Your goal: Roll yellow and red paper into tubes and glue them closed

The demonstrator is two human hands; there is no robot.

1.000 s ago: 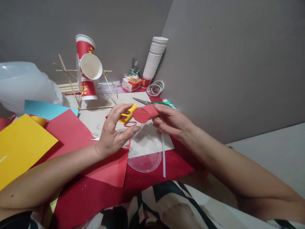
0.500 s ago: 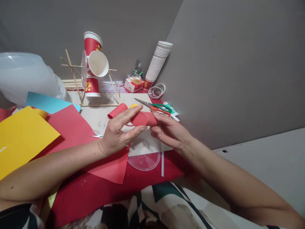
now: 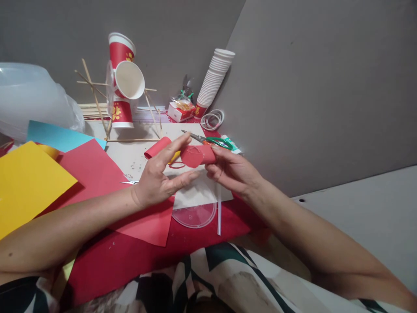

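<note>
Since a second ago the left hand [image 3: 156, 178] has risen, open, fingertips at the red paper roll [image 3: 197, 155]; right hand [image 3: 230, 171] pinches it; scissors [image 3: 211, 140] at one o'clock.

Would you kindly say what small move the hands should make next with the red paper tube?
Probably press the left hand onto the tube's round end: the right hand holds the red paper tube, and the left fingers are spread open just beside that end.

red paper roll [image 3: 197, 155], capped end, held horiz
</note>
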